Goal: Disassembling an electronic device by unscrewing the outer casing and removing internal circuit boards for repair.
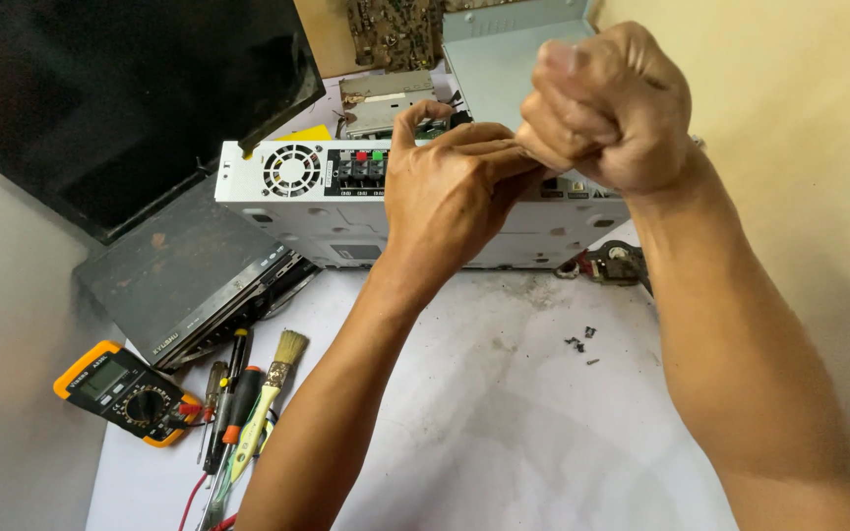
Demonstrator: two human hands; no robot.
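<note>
White bench (pixel 504 423), dust-smudged; cream wall at right. 2 hands raised over it: right hand (pixel 607 108) a closed fist, left hand (pixel 450 192) with fingers curled against it; contents hidden. White chassis (pixel 287 211) just behind fingers. Loose screws (pixel 580 344) below. Multimeter (pixel 128 391), brush (pixel 270 393) far lower left.

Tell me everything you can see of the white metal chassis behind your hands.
The white metal chassis stands on edge on the white table, rear panel facing the camera. It shows a round fan grille, a black terminal block with red and green tabs, and small openings. The left hand and right hand cover its middle and right.
</note>
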